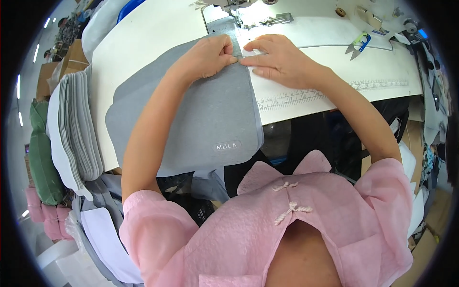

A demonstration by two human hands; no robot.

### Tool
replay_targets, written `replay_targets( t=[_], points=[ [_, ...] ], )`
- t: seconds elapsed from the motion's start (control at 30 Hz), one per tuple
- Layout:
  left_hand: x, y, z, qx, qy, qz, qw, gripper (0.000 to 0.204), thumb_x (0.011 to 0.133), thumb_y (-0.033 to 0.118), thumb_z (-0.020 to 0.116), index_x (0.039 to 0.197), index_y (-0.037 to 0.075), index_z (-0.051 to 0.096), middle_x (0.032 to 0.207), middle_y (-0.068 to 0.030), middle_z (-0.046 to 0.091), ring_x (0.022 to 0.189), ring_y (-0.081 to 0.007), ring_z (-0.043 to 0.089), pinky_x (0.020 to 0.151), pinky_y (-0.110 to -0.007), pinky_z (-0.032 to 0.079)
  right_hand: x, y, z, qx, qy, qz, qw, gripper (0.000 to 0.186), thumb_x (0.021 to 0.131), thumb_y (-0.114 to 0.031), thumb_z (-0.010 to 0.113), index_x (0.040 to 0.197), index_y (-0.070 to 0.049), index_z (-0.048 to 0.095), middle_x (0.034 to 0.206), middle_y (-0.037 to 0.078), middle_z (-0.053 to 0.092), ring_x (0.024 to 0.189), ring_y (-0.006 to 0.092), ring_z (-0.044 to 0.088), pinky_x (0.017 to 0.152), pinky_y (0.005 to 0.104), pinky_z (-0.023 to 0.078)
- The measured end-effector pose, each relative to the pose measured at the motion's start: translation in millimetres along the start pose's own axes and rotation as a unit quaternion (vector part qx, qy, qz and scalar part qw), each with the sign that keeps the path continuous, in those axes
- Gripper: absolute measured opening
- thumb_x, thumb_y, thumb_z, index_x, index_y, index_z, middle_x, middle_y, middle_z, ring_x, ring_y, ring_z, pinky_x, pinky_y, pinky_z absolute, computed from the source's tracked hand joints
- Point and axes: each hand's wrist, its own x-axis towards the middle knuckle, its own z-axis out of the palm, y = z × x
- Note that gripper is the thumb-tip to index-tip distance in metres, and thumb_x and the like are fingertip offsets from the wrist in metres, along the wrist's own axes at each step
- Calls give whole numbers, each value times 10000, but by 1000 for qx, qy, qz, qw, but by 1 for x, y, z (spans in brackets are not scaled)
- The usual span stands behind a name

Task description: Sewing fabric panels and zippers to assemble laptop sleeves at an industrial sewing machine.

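A grey fabric panel (201,119) with rounded corners and a small label lies on the white sewing table, its near end hanging over the front edge. My left hand (208,57) is closed near the panel's far right edge, curled fingers and thumb gripping the cloth. Just to the right, my right hand (282,62) has its fingers stretched and apart, fingertips at the same edge. Beyond both hands is the sewing machine (239,5), lit by its lamp, with the panel's far end reaching its metal plate (221,26). Whatever lies under the curled left fingers is hidden.
Green-and-blue thread snips (358,45) lie at the right, beyond a printed ruler scale (306,95) along the front edge. A metal guide (277,19) sits beside the machine. A thick stack of grey panels (79,129) hangs at the table's left edge.
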Motion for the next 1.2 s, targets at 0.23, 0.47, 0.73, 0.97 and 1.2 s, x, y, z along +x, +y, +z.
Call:
replay_targets(
  t=[0.23, 0.47, 0.73, 0.97, 1.2],
  points=[
    [-15, -1, 17, 48, 147, 100, 983, 152, 738, 122, 599, 816, 17, 521, 729, -112, 559, 685, -259, 548, 617, -326, 433, -6, -9, 3, -47, 40, 8, 998, 274, 849, -291, 455, 1085, -206, 565, 1151, 77, 469, 1131, 226, 373, 983, 377, 245],
    [-26, -15, 39, 105, 252, 191, 943, 195, 768, 108, 565, 957, 58, 563, 964, -83, 566, 913, -255, 531, 777, -353, 421, -7, -8, -1, -21, 11, 29, 999, 320, 808, -237, 526, 1127, -213, 534, 1201, 68, 409, 1159, 256, 315, 981, 383, 263],
    [-26, -16, 44, 180, 254, 144, 939, 185, 830, 193, 484, 956, 89, 571, 1157, -90, 499, 1119, -302, 422, 897, -468, 312, -5, -2, -2, -57, 34, -4, 998, 310, 818, -325, 499, 1108, -224, 548, 1169, 104, 445, 1140, 254, 348, 958, 389, 261],
    [-12, -19, 38, 178, 231, 126, 948, 188, 851, 210, 462, 974, 97, 548, 1204, -96, 464, 1168, -294, 378, 925, -482, 290, 3, 6, -3, -135, 34, 3, 990, 307, 833, -362, 469, 1116, -267, 540, 1198, 100, 423, 1161, 264, 310, 945, 419, 247],
    [20, -26, 33, 184, 274, 154, 931, 153, 827, 216, 470, 889, 104, 553, 1110, -81, 519, 1051, -266, 458, 787, -433, 360, 14, 24, -6, -166, 26, 50, 985, 325, 846, -391, 433, 1130, -271, 538, 1228, 86, 397, 1164, 256, 293, 940, 402, 234]
  ],
)
